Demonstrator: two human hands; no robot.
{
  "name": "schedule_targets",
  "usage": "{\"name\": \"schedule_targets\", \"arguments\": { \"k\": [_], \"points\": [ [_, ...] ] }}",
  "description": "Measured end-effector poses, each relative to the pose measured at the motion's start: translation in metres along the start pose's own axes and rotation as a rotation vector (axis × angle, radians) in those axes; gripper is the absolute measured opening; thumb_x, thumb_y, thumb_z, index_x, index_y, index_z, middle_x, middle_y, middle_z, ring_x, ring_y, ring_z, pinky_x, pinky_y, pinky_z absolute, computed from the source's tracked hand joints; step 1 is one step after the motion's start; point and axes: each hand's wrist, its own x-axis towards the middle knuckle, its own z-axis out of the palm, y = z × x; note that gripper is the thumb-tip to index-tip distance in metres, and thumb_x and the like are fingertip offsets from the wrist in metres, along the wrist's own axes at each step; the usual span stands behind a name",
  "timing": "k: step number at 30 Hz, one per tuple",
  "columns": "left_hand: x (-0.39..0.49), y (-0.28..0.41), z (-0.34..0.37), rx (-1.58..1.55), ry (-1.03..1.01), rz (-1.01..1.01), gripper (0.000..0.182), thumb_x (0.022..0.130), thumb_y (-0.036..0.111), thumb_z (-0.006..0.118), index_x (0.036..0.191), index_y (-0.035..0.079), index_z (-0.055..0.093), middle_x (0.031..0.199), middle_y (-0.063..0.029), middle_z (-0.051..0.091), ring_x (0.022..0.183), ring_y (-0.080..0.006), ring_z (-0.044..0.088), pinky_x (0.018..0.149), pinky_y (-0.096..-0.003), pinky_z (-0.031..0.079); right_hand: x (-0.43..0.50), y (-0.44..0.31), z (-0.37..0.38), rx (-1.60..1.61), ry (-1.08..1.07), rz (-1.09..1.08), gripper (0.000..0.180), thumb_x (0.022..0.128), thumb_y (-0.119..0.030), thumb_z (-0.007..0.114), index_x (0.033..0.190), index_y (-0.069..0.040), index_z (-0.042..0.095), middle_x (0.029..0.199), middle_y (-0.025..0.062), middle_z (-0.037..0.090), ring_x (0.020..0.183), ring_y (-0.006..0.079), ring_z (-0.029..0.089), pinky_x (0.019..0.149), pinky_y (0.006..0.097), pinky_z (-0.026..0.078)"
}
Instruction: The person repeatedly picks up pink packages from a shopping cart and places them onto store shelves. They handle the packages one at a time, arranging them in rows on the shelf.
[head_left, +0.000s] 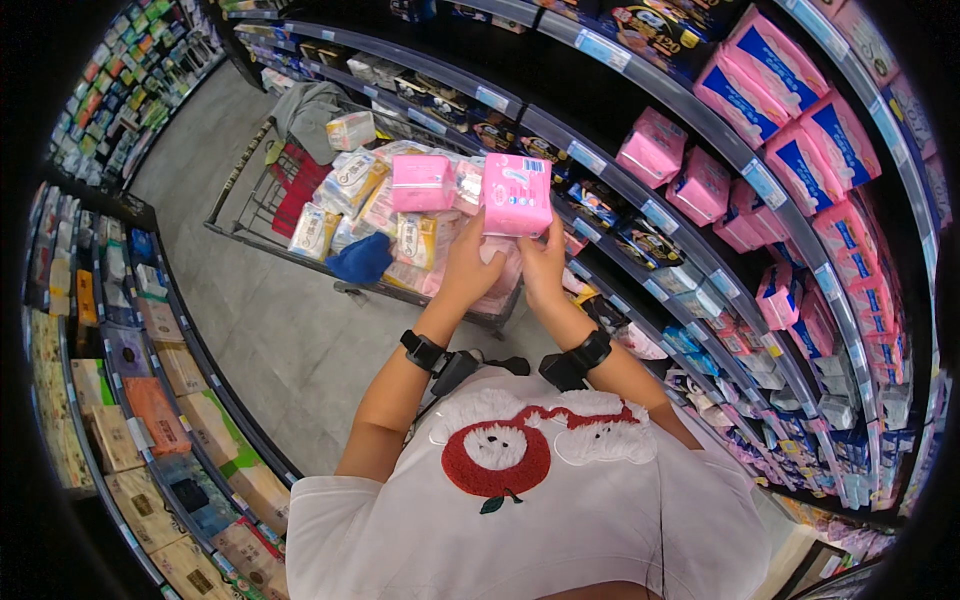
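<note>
A pink plastic-wrapped pack (517, 196), probably sanitary pads, is held upright in front of me between both hands. My left hand (474, 259) grips its lower left side. On its lower right side is my right hand (544, 259). The pack's face bears a barcode and printed writing. Beyond and below it stands a metal shopping cart (247, 238) heaped with packs. Another pink pack (421, 182) lies on the heap, left of the held one. White-and-yellow packs (352, 178) and a dark blue cloth-like item (361, 257) are in the cart too.
Shelves (660, 217) with price strips run along the right, holding several pink packs (652, 146). A grey garment (306, 120) hangs at the cart's handle end, near a red child-seat flap (295, 187). Grey floor (247, 322) separates the cart from tissue-pack shelves (142, 450) on the left.
</note>
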Motion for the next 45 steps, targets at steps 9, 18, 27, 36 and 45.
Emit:
{"name": "schedule_targets", "arguments": {
  "k": [9,18,27,36,45],
  "points": [
    [-0.005,-0.062,-0.037,-0.105,-0.121,-0.174,0.060,0.074,0.001,0.058,0.131,0.000,0.039,0.118,-0.0161,0.054,0.106,-0.0255,0.057,0.091,-0.0358,0.047,-0.013,0.052,0.036,-0.029,-0.021,0.228,0.047,0.076,-0.009,0.061,0.119,-0.001,0.045,0.106,0.0125,0.057,0.102,0.0210,0.055,0.080,0.0322,0.047],
    [-0.022,-0.106,-0.050,0.149,-0.120,-0.126,0.061,0.077,0.010,0.061,0.133,-0.001,0.037,0.125,-0.0185,0.047,0.114,-0.0259,0.050,0.090,-0.0356,0.045,-0.018,0.046,0.032,-0.068,-0.171,0.517,0.076,0.077,-0.025,0.065,0.135,-0.002,0.022,0.104,0.0190,0.059,0.073,0.0197,0.064,0.057,0.0309,0.052],
    [-0.026,-0.100,-0.039,0.030,-0.092,-0.066,0.065,0.078,0.012,0.060,0.134,-0.005,0.032,0.128,-0.0252,0.042,0.119,-0.0370,0.041,0.102,-0.0411,0.031,-0.010,0.029,0.018,-0.041,-0.282,0.732,0.088,0.080,-0.037,0.067,0.141,-0.009,0.011,0.114,0.0204,0.054,0.076,0.0267,0.065,0.059,0.0383,0.056],
    [-0.048,-0.093,-0.036,-0.012,0.036,-0.458,0.051,0.084,0.020,0.062,0.125,-0.005,0.045,0.114,-0.0227,0.054,0.104,-0.0306,0.053,0.090,-0.0371,0.042,-0.014,0.026,0.004,-0.074,-0.445,0.790,0.084,0.080,-0.039,0.067,0.139,-0.009,0.015,0.115,0.0218,0.053,0.076,0.0292,0.066,0.062,0.0370,0.057],
    [-0.082,-0.115,-0.022,-0.091,0.229,-0.501,0.051,0.085,0.025,0.062,0.122,-0.007,0.047,0.107,-0.0199,0.059,0.096,-0.0265,0.057,0.085,-0.0341,0.044,-0.021,0.030,-0.008,-0.081,-0.528,0.888,0.078,0.080,-0.037,0.067,0.135,-0.010,0.019,0.115,0.0239,0.053,0.074,0.0300,0.067,0.055,0.0370,0.057]
  ]
}}
